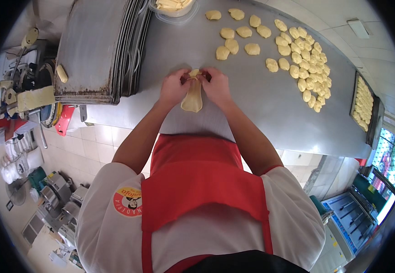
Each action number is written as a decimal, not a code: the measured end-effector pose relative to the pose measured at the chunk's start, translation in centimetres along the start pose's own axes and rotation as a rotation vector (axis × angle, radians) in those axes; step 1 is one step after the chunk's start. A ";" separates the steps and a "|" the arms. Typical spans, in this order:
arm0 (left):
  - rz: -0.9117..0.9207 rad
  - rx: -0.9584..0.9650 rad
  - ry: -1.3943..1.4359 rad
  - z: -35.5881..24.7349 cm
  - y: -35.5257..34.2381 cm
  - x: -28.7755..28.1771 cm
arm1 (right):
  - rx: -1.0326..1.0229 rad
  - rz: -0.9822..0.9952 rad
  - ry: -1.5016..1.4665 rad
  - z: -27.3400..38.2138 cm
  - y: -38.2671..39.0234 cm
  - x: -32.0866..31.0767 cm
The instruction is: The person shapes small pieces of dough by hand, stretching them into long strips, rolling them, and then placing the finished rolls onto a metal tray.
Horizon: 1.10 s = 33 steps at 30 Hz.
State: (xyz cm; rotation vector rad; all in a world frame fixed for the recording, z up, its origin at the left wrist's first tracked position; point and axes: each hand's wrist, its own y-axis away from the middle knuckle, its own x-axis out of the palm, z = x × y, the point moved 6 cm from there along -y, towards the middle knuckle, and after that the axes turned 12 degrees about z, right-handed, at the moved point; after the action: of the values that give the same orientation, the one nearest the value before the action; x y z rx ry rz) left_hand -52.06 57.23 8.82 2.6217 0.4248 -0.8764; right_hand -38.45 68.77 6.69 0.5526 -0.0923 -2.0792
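Note:
My left hand (176,83) and my right hand (214,83) pinch the upper end of a flattened, elongated piece of pale dough (191,99), their fingertips close together near its rolled top. The dough lies on the steel worktable (270,113) and extends toward my red apron. Beyond my hands, loose dough pieces (245,32) lie spaced out, with a large cluster of them (305,73) to the right. At the top, a clear plastic container (178,15) holds pale yellow sticks.
Stacked dark-edged metal trays (89,50) occupy the table's left end, one pale piece lying on top. A tray filled with dough pieces (361,101) sits at the right end. Machinery (59,191) stands at lower left. Part of another person (7,128) shows at the left edge.

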 end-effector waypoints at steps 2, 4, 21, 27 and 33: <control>-0.120 0.100 -0.292 -0.5 0.7 0.3 | -0.147 -0.212 0.414 1.2 1.0 0.3; -0.205 0.223 -0.427 -0.5 1.4 0.3 | -0.323 -0.434 0.772 3.5 2.1 0.6; 0.075 0.399 -0.388 2.6 4.0 1.1 | -0.273 -0.145 0.736 1.0 5.8 3.2; 0.246 0.357 -0.321 1.0 5.2 0.8 | -0.215 -0.053 0.680 0.2 8.2 3.3; 0.275 0.412 -0.465 2.0 5.4 1.7 | -0.188 -0.095 0.740 -0.2 8.7 4.3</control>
State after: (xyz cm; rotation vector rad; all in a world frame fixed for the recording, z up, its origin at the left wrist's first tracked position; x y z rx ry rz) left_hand -49.71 51.85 7.42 2.6035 -0.2587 -1.5484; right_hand -33.44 60.55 7.39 1.1814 0.5591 -1.8222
